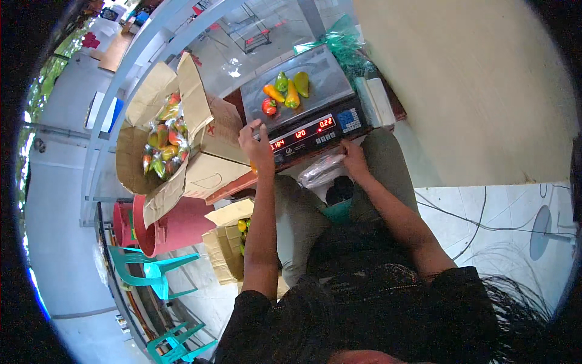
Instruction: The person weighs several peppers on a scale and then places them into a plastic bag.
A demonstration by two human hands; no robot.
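Observation:
On the grey platform of a digital scale [320,131] lie several peppers [292,94], green, yellow-orange and one red. The scale's red display is lit. At the platform's near left corner is my left hand [256,144], its fingers apart, close to the red pepper [269,107] with no object visible in them. A bit of orange, perhaps another pepper, peeks out beside the wrist. Over my lap, the fingers of my right hand [355,160] pinch the right end of a bundle of clear plastic bags [320,170].
Left of the scale, an open cardboard box [132,159] contains bagged peppers. Lower down are red tubs [176,224], another box [224,255] with peppers, and teal plastic chairs [154,276]. Green plastic [344,43] sits behind the scale; a beige panel [473,91] stands at right.

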